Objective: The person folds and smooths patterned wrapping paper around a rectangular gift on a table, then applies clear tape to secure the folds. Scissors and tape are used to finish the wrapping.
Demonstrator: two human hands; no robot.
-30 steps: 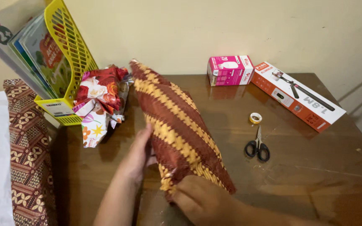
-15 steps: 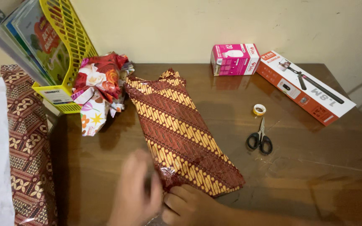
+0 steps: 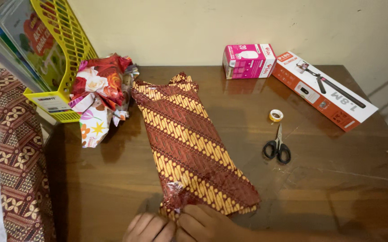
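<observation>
A long parcel wrapped in red and gold patterned paper [image 3: 189, 139] lies flat on the brown wooden table [image 3: 337, 179], running from the back middle toward me. My left hand [image 3: 149, 227] and my right hand [image 3: 207, 224] are side by side at its near end. Both pinch the crumpled paper flap there, fingers closed on it. The lower parts of both hands are cut off by the frame's bottom edge.
Black-handled scissors [image 3: 278, 148] and a small roll of tape [image 3: 275, 115] lie to the right. A pink box [image 3: 248, 60] and a long orange-and-white box [image 3: 324, 89] stand at the back. Crumpled floral paper [image 3: 100, 96] and a yellow file rack [image 3: 55, 58] sit at left.
The parcel was lowered from a raised tilt to lie flat. Both hands slid down to its near end and closed on the flap.
</observation>
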